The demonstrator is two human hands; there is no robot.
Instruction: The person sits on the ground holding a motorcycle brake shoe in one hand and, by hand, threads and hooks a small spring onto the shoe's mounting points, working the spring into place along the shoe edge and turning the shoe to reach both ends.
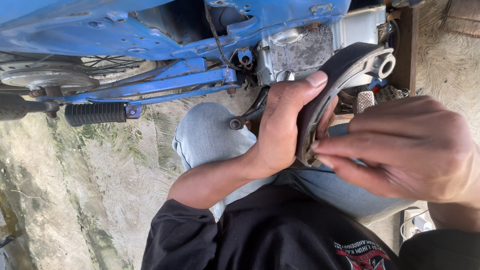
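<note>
My left hand (282, 125) grips a curved brake shoe (345, 70), dark lining outward, with the thumb lying along its outer edge. The shoe's metal eye end points up and to the right. My right hand (405, 147) comes in from the right, fingers pinched together at the shoe's lower end; something blue-grey shows behind those fingers, but what it is cannot be made out. Both hands hover over my knee in light jeans (210, 135).
A blue motorcycle frame (150, 30) fills the top, with a grey engine case (300, 50), a black rubber footpeg (95, 114), a spoked wheel (75, 70) at left and a brake pedal (365, 100). Rough concrete ground (100, 190) lies below.
</note>
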